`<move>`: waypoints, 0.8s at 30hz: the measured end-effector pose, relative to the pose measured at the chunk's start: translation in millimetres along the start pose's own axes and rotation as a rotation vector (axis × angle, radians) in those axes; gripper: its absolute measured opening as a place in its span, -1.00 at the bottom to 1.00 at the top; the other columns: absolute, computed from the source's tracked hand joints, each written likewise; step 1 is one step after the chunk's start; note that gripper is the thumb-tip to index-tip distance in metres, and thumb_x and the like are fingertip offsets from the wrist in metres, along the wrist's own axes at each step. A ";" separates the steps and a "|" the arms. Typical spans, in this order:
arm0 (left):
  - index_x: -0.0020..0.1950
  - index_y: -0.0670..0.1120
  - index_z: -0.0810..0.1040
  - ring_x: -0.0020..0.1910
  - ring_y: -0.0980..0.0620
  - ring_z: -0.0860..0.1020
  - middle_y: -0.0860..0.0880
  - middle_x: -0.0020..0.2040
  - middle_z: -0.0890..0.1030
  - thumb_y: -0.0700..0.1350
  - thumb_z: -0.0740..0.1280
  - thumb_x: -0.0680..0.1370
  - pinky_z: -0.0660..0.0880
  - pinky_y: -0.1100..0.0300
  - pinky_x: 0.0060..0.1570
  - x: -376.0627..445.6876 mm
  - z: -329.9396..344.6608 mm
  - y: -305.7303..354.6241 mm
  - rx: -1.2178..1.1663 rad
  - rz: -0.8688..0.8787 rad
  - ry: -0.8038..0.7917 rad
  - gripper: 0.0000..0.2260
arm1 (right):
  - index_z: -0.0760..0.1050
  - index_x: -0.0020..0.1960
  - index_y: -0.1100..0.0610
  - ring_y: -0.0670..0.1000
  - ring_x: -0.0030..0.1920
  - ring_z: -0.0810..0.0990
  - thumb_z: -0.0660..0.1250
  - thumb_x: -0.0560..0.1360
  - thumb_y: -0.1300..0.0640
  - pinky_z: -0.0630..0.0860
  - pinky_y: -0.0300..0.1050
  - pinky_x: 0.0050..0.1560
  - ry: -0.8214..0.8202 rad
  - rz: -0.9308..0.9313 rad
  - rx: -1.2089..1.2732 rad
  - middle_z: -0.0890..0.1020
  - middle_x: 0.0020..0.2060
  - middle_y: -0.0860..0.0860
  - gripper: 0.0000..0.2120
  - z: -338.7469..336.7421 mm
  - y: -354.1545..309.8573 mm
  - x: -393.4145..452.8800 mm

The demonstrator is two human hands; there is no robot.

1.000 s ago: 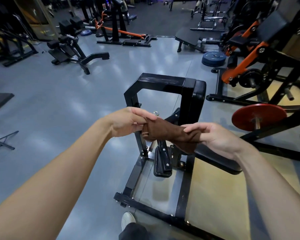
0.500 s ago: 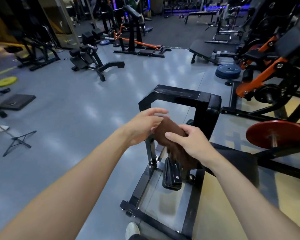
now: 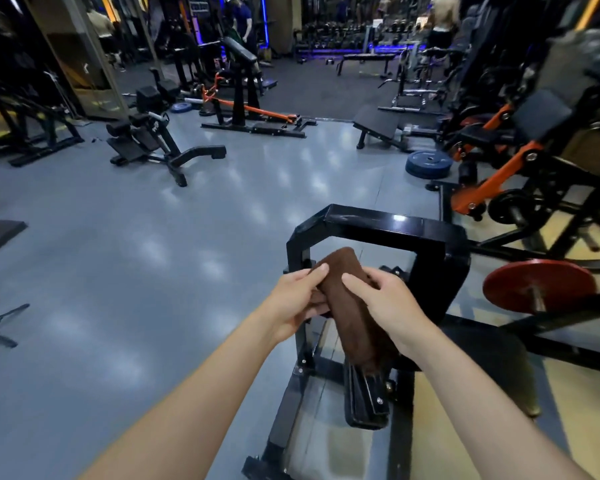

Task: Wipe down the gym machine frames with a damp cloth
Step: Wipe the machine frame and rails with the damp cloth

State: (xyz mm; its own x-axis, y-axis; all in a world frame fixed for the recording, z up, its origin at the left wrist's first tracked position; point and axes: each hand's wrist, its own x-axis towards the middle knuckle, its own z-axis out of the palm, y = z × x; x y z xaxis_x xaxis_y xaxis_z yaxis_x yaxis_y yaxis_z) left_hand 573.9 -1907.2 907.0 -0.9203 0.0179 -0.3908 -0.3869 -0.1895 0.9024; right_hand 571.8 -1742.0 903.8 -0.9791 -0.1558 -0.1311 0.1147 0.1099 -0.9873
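Holding the brown cloth (image 3: 352, 306) up in both hands right in front of the black machine frame (image 3: 388, 225), not touching the metal yet as far as I can tell. Left hand (image 3: 293, 303) has its fingers curled round the left edge of the cloth with the thumb on top, right hand (image 3: 385, 304) is wrapped over the other side, so both are clamped on it and close together with the cloth bunched into a long roll hanging down between them. My guess is it's being folded or squared up into a pad so there's a clean face to drag along that top bar, which is the nearest bit of frame and sits just past the hands. Can't tell from here whether it's actually damp. Frame is glossy black square tube, catching ceiling light on top, so smears would probably show. It stands on a shiny grey floor (image 3: 153, 254) that turns yellowish on the right. Red weight plate (image 3: 537, 285) off to the right, blue plate (image 3: 428, 164) lying flat further back, orange-and-black machine (image 3: 499, 178) behind that, and more benches and racks deeper in the dim room.
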 end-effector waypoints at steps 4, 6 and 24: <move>0.23 -0.09 0.58 -0.09 0.06 0.66 -0.01 0.00 0.68 0.15 0.26 0.67 0.66 0.14 -0.05 27.9 -41.0 8.8 0.151 -0.034 -0.026 -0.66 | 0.65 -0.01 -0.05 -0.08 -0.16 0.66 0.43 0.59 0.04 0.58 -0.25 -0.15 0.328 -0.143 -0.198 0.70 -0.14 -0.06 -0.97 47.1 -0.1 27.9; 0.20 -0.09 0.62 -0.21 0.13 0.66 0.02 -0.10 0.72 0.19 0.21 0.68 0.56 0.25 -0.19 34.9 -57.0 20.1 0.134 -0.084 -0.174 -0.60 | 0.65 0.05 -0.09 -0.14 -0.08 0.59 0.44 0.56 0.00 0.52 -0.19 -0.03 0.373 -0.199 -0.381 0.59 -0.07 -0.07 -0.92 75.0 4.8 39.2; 0.07 -0.09 0.71 -0.01 -0.06 0.71 -0.11 -0.02 0.74 0.15 0.41 0.57 0.60 0.10 -0.04 90.4 -54.5 20.8 0.065 -0.081 -0.255 -0.68 | 0.24 0.50 -0.35 -0.15 0.06 0.65 0.29 0.63 -0.19 0.61 -0.05 0.11 0.160 -0.055 -0.294 0.60 0.18 -0.20 -0.53 83.6 25.0 50.0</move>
State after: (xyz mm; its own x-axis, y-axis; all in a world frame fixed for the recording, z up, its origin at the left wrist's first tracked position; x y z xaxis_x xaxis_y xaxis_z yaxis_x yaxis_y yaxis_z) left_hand 485.8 -1962.9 880.6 -0.8678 0.2790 -0.4112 -0.4552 -0.1143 0.8830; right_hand 539.8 -1829.1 865.1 -0.9991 -0.0159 -0.0401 0.0308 0.3876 -0.9213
